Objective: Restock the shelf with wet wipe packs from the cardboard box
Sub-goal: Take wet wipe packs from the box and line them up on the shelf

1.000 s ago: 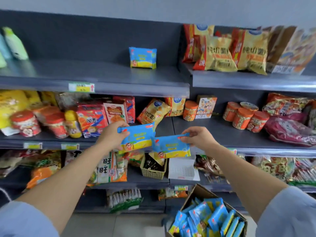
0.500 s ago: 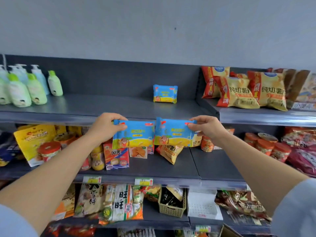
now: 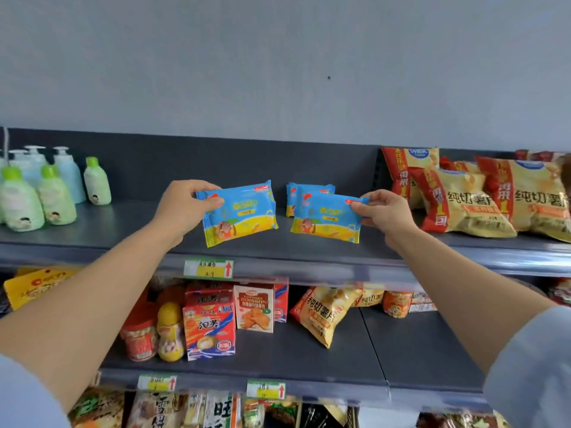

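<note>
The left grip [image 3: 180, 210] pinches a blue-and-yellow plastic wet wipe pack [image 3: 241, 213] by its left edge, over the dark grey metal shelf [image 3: 123, 233]. A second pack [image 3: 298, 193] stands further back on the shelf. The right grip [image 3: 386, 214] pinches a third pack [image 3: 326, 219] by its right corner.

Quick count: three wet wipe packs [image 3: 239, 211], and three green-capped bottles [image 3: 57, 200] on the left with at least two blue pump bottles [image 3: 68, 177] behind them. On the right there are at least three yellow chip bags [image 3: 463, 202]. Lower down I count three price tags [image 3: 208, 268].
</note>
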`<control>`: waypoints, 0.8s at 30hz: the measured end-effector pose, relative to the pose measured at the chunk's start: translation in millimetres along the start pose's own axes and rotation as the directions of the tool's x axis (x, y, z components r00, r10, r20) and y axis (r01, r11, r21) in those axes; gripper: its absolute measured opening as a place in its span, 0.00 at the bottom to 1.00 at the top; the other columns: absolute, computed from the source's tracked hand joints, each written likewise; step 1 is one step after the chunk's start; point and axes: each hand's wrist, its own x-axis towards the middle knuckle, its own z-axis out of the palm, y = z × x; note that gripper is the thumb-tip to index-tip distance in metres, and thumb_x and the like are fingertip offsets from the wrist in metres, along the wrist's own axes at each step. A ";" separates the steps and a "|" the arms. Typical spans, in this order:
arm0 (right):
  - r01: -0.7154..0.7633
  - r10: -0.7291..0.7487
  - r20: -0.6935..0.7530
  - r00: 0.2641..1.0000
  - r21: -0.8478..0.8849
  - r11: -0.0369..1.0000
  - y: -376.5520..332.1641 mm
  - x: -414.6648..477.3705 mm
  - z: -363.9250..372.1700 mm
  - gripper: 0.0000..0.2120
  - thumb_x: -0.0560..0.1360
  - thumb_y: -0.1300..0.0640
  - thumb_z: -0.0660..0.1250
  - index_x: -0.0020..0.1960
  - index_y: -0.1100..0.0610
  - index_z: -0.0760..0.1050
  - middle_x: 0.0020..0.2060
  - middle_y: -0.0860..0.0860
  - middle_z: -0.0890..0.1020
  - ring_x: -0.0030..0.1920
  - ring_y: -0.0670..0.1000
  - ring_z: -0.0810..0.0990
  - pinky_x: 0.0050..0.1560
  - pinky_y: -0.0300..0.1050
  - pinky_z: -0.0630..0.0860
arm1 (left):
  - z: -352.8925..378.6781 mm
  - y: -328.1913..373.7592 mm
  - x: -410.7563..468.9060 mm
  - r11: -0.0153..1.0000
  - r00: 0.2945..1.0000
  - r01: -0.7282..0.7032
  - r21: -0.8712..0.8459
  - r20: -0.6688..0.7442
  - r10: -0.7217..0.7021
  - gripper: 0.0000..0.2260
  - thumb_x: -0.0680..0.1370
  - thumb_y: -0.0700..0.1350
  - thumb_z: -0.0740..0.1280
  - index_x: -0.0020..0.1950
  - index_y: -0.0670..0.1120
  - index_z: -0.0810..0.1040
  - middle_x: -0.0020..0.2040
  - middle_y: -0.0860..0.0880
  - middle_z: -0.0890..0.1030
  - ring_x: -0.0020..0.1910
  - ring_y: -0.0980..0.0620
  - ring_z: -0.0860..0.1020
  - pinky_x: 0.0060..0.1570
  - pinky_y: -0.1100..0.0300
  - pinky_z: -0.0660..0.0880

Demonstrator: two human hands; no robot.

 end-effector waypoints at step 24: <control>-0.157 0.157 -0.014 0.987 -0.176 0.972 69.2 163.1 54.8 0.07 0.73 0.65 0.71 0.43 0.56 0.76 0.47 0.54 0.82 0.47 0.50 0.82 0.46 0.44 0.81 | 108.1 -22.9 113.2 0.991 0.950 0.137 -0.003 0.283 -0.130 0.08 0.76 0.40 0.70 0.45 0.54 0.81 0.48 0.48 0.83 0.52 0.48 0.81 0.55 0.40 0.77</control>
